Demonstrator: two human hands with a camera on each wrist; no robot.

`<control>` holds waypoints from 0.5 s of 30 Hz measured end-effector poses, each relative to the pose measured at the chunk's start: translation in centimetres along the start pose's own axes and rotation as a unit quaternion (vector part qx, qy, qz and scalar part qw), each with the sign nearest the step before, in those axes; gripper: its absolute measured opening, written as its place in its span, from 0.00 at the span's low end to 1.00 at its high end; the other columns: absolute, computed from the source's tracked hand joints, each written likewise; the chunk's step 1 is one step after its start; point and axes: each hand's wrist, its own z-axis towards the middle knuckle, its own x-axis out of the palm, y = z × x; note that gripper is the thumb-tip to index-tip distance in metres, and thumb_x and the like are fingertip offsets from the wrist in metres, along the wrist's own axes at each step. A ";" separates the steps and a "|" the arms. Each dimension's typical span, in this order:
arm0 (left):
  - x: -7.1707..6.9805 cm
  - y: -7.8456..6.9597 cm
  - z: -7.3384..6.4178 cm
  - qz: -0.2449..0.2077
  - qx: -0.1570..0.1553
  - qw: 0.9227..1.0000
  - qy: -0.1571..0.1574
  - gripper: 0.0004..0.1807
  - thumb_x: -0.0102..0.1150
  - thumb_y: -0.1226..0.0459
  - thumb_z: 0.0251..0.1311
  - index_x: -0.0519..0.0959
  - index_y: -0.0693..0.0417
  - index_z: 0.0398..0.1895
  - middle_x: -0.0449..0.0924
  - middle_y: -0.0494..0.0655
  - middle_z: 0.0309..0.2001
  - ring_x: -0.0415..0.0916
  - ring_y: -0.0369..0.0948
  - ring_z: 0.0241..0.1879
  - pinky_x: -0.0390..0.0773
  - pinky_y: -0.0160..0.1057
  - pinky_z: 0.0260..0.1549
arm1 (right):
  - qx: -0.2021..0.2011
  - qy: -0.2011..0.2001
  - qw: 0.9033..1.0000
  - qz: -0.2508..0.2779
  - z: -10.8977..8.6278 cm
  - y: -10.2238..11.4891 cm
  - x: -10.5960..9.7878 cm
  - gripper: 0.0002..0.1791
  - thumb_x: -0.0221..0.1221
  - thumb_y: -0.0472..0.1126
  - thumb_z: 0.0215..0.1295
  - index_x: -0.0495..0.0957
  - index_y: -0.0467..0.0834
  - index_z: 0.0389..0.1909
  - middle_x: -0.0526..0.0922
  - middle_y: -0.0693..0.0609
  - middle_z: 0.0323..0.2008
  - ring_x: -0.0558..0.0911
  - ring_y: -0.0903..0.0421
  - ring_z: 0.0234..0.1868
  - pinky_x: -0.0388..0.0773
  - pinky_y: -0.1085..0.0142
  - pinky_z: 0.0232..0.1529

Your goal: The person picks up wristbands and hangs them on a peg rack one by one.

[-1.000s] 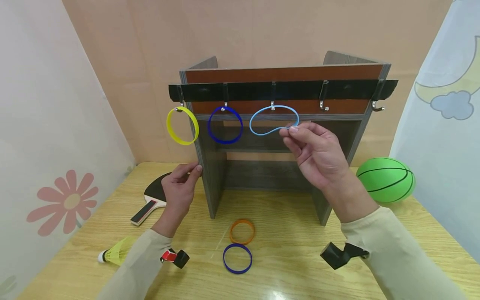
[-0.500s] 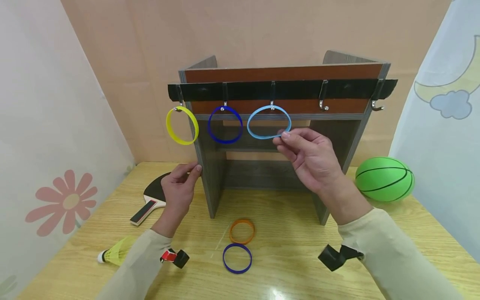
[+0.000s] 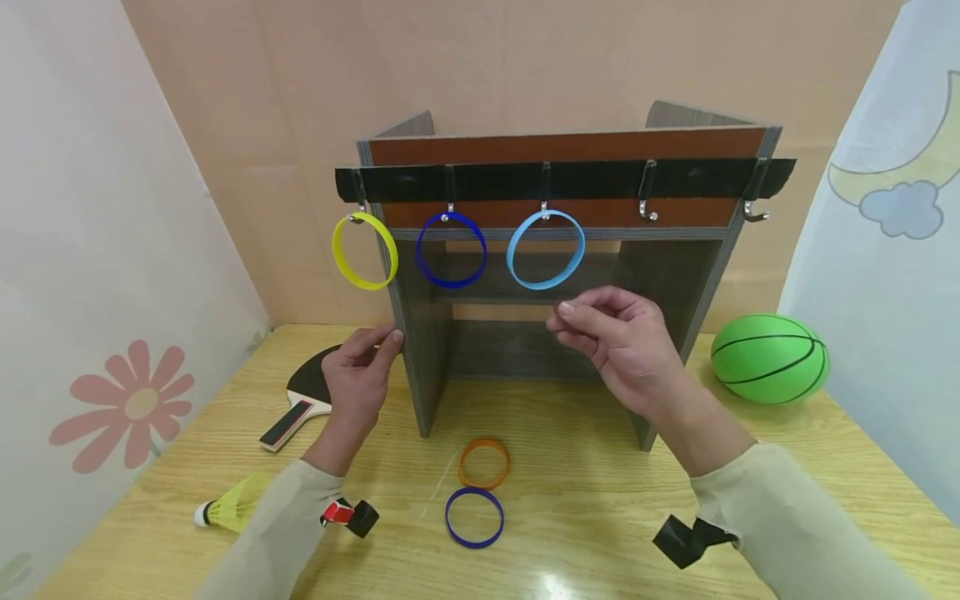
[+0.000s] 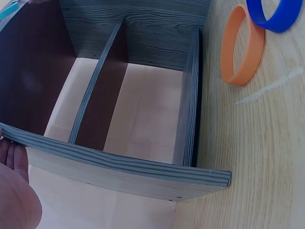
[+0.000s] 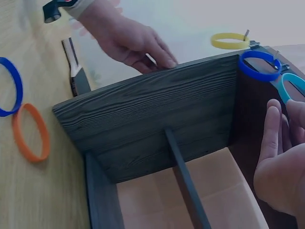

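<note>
A light blue wristband [image 3: 511, 260] hangs from the middle hook on the black strip [image 3: 495, 179] across a small grey wooden shelf [image 3: 416, 367]. Just below it and apart from it is my right hand [image 3: 626, 342], its fingers loosely bent with nothing in them. My left hand [image 3: 358, 371] pinches the front edge of the shelf's left side panel between thumb and fingers. To the left hang a dark blue wristband [image 3: 420, 260] and a yellow wristband [image 3: 339, 254], each on its own hook.
An orange wristband [image 3: 462, 471] and another dark blue wristband [image 3: 450, 527] lie on the wooden table [image 3: 585, 517]. A table tennis bat [image 3: 288, 425] and yellow shuttlecock [image 3: 238, 504] lie at left. A green ball [image 3: 768, 358] sits at right. Two right-hand hooks [image 3: 648, 215] hold nothing.
My right hand has let go of the light blue wristband and moved down. The band, earlier stretched sideways, now hangs round from the middle hook. My left hand has stayed on the shelf.
</note>
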 end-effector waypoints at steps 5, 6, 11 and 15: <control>-0.1 0.1 0.0 0.006 0.001 1.000 0.000 0.06 0.61 0.79 0.55 0.80 0.76 0.36 0.81 0.47 0.27 0.77 0.37 0.25 0.74 0.27 0.23 | 0.018 0.013 0.999 -0.033 -1.0 -0.8 -0.2 0.07 0.58 0.25 0.62 0.82 0.38 0.30 0.83 0.45 0.30 0.84 0.52 0.32 0.81 0.64 0.38; -0.1 0.1 0.0 0.005 0.001 1.000 0.000 0.06 0.61 0.79 0.55 0.81 0.76 0.36 0.81 0.46 0.27 0.77 0.37 0.25 0.74 0.27 0.24 | 0.024 0.014 0.999 -0.042 -1.2 -1.0 -0.2 0.08 0.58 0.25 0.61 0.82 0.39 0.30 0.83 0.46 0.30 0.84 0.53 0.32 0.81 0.64 0.38; 0.0 0.0 0.0 -0.005 0.000 1.000 -0.001 0.06 0.60 0.80 0.54 0.80 0.78 0.36 0.81 0.46 0.27 0.77 0.36 0.25 0.76 0.28 0.26 | 0.057 0.029 0.993 -0.097 -2.4 -2.2 -0.3 0.08 0.59 0.25 0.60 0.82 0.40 0.29 0.83 0.46 0.29 0.84 0.52 0.32 0.81 0.61 0.38; 0.0 0.1 0.1 -0.001 0.002 1.000 -0.002 0.06 0.60 0.80 0.54 0.80 0.77 0.36 0.81 0.46 0.27 0.77 0.36 0.25 0.75 0.27 0.25 | 0.067 0.052 0.985 -0.148 -3.4 -3.4 -0.7 0.06 0.61 0.26 0.59 0.81 0.40 0.30 0.83 0.45 0.29 0.84 0.52 0.32 0.81 0.59 0.38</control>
